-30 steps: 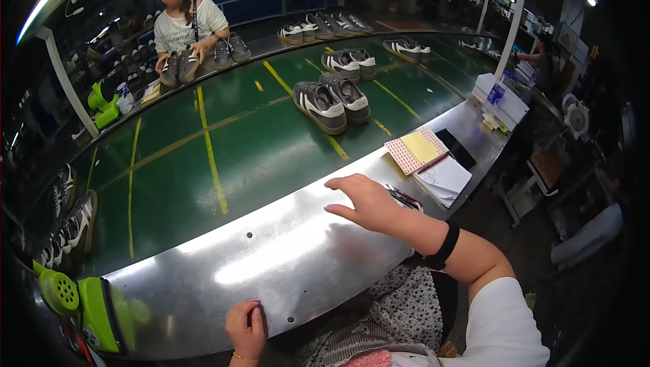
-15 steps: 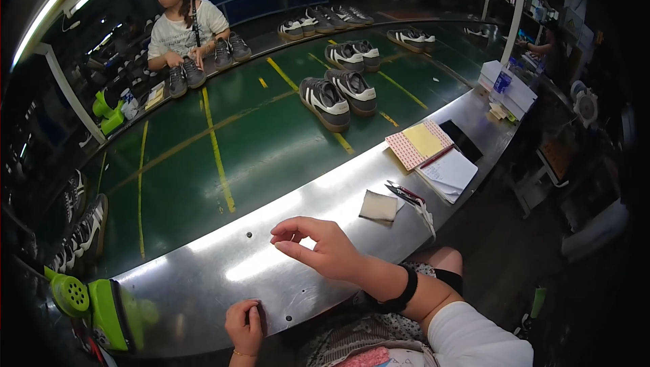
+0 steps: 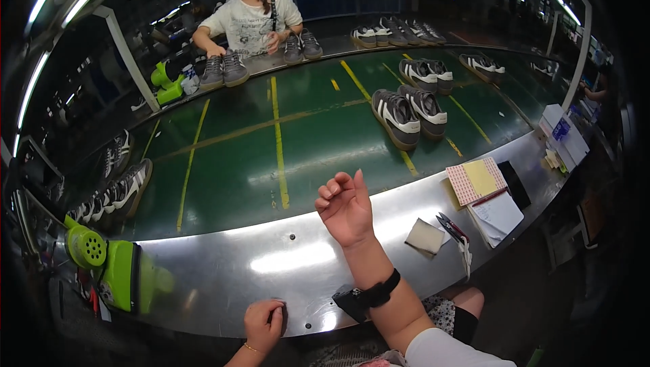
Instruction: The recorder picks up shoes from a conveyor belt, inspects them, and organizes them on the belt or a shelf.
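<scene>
R hand (image 3: 347,212) empty, half-curled, L hand (image 3: 263,324) curled, can't tell contents, notepad (image 3: 497,219) w/ illegible writing

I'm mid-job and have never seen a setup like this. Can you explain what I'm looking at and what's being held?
There is no machine gripper here, just a person's bare hands. Every picture comes from one wide fisheye camera on their head, so straight edges bend. The right hand is raised, palm visible, fingers partly curled and empty. The left hand is loosely closed at the near edge of the metal worktop; I can't see inside it. On the worktop lie a pale pad, a cutting tool and an open notebook. Beyond, grey shoes stand on a green surface. A co-worker faces across.
</scene>
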`<state>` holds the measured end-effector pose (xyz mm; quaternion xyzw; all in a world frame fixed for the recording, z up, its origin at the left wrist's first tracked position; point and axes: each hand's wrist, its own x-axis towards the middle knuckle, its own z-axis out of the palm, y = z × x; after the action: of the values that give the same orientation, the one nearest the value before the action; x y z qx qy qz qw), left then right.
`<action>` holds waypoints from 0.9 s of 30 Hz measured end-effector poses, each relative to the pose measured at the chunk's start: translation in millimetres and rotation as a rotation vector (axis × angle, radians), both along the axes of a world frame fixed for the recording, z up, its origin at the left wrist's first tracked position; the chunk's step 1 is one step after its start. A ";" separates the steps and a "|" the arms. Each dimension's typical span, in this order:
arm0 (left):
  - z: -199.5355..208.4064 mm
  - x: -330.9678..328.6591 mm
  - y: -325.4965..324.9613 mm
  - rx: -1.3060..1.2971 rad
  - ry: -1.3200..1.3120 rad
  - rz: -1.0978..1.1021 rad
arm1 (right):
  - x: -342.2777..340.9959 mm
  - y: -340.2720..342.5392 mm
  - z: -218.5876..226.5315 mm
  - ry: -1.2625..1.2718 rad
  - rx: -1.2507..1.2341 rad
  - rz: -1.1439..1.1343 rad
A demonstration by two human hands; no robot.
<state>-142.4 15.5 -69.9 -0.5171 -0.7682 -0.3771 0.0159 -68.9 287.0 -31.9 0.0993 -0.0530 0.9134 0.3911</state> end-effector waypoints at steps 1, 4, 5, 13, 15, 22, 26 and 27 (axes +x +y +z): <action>0.3 -0.5 -0.5 -0.026 -0.009 -0.019 | -2.0 0.2 -7.0 -0.018 -0.004 0.000; 1.0 -1.7 -2.1 -0.044 -0.023 -0.004 | -14.2 -2.4 -26.6 -0.143 -0.054 0.017; 1.6 -2.4 -2.6 -0.062 -0.035 -0.031 | -19.1 -4.7 -32.4 -0.148 -0.047 0.061; 15.0 -10.0 -2.0 -0.106 -0.277 -0.037 | -33.9 -12.8 -53.0 -0.596 -0.061 0.002; 28.8 -29.1 -0.6 -0.176 -0.246 -0.073 | -32.3 -10.0 -52.6 -0.566 -0.054 -0.049; 82.7 -186.3 65.2 -0.311 0.002 0.112 | -31.6 -7.5 -51.7 -0.514 -0.219 -0.031; 87.4 -278.2 117.6 -0.494 0.346 0.380 | -33.4 -11.3 -54.6 -0.586 -0.221 -0.040; 83.7 -295.8 130.0 -0.572 0.386 0.503 | -34.2 -11.9 -55.6 -0.632 -0.200 -0.064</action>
<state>-438.3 145.5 13.7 -0.3582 -0.9270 -0.0295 0.1068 -103.1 275.1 -87.5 -0.2294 -0.0849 0.8871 0.3915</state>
